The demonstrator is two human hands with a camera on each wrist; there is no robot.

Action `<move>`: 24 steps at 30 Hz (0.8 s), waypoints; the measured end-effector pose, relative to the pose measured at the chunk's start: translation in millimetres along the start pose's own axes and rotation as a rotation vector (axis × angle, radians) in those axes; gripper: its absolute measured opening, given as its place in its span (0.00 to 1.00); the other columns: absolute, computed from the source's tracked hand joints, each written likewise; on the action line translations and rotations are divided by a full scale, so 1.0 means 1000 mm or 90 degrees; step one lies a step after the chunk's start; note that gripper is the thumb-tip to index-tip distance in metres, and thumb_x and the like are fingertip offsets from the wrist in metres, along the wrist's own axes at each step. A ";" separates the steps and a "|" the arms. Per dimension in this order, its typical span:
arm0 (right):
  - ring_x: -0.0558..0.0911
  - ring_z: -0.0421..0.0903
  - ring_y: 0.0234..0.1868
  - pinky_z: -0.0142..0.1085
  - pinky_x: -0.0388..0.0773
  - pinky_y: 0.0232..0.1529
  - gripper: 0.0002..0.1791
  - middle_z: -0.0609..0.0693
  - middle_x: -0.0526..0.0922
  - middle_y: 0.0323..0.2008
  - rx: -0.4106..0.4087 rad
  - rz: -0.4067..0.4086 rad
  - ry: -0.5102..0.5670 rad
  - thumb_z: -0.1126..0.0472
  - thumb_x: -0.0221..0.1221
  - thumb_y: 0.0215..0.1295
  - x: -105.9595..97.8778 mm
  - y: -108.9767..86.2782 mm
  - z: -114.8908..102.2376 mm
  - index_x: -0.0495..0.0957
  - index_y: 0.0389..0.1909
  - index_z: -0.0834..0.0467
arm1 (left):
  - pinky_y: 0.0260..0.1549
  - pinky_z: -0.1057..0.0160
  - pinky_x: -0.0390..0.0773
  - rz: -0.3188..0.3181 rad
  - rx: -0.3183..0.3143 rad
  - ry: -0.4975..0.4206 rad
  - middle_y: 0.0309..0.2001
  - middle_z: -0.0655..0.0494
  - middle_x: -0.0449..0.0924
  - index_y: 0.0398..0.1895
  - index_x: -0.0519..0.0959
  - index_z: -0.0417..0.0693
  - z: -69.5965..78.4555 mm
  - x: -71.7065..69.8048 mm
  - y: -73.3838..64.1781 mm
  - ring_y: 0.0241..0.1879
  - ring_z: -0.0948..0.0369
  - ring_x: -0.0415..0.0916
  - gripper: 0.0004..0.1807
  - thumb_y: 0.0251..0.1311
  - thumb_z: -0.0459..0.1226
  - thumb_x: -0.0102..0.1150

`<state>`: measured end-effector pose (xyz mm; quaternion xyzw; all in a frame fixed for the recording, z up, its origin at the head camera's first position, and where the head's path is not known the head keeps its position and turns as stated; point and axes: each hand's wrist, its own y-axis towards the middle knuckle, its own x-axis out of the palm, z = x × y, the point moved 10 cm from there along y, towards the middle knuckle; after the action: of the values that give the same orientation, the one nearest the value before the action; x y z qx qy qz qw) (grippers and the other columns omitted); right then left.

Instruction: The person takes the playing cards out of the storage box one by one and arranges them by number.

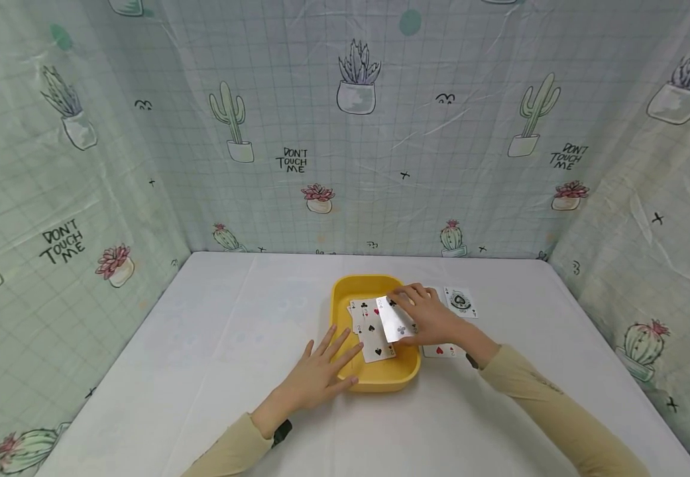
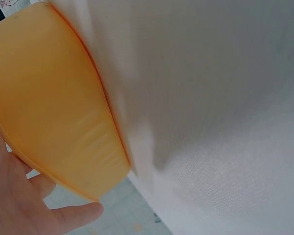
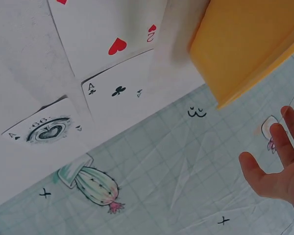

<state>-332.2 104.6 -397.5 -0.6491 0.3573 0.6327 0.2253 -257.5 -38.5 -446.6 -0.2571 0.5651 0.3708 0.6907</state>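
A yellow plastic tray (image 1: pixel 377 384) sits on the white table with several playing cards (image 1: pixel 374 343) overlapping inside, a two of spades on top. My right hand (image 1: pixel 434 321) pinches a clubs card (image 1: pixel 392 324) over the tray's right half, tilted above the other cards. At the tray's near left side, my left hand (image 1: pixel 316 376) has its fingers spread over the rim; the left wrist view shows the fingers (image 2: pixel 81 215) beside the tray's outer wall (image 2: pixel 54 103). In the right wrist view the held card is out of sight.
Right of the tray lie an ace of spades (image 3: pixel 49 129), an ace of clubs (image 3: pixel 105 93) and a two of hearts (image 3: pixel 112 29), face up on the white tablecloth (image 1: pixel 249 318). A patterned cloth (image 1: pixel 404 132) hangs behind and along both sides of the table.
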 end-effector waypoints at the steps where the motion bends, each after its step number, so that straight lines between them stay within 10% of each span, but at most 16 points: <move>1: 0.60 0.53 0.59 0.56 0.58 0.55 0.49 0.53 0.62 0.60 -0.001 0.005 0.002 0.39 0.66 0.40 -0.002 -0.002 0.001 0.59 0.64 0.53 | 0.56 0.33 0.52 0.000 0.000 0.000 0.71 0.53 0.42 0.68 0.50 0.65 0.000 0.000 0.000 0.70 0.48 0.33 0.31 0.62 0.58 0.37; 24: 0.59 0.55 0.58 0.57 0.58 0.52 0.51 0.56 0.61 0.61 0.031 0.040 0.000 0.43 0.69 0.38 -0.019 -0.050 0.031 0.57 0.65 0.54 | 0.57 0.35 0.52 -0.007 -0.006 0.001 0.71 0.54 0.40 0.68 0.48 0.66 0.001 0.000 -0.001 0.70 0.49 0.32 0.32 0.62 0.59 0.35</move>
<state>-314.6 163.5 -390.0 -0.6321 0.3926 0.6305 0.2209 -255.7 -38.1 -445.9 -0.2639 0.5625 0.3693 0.6911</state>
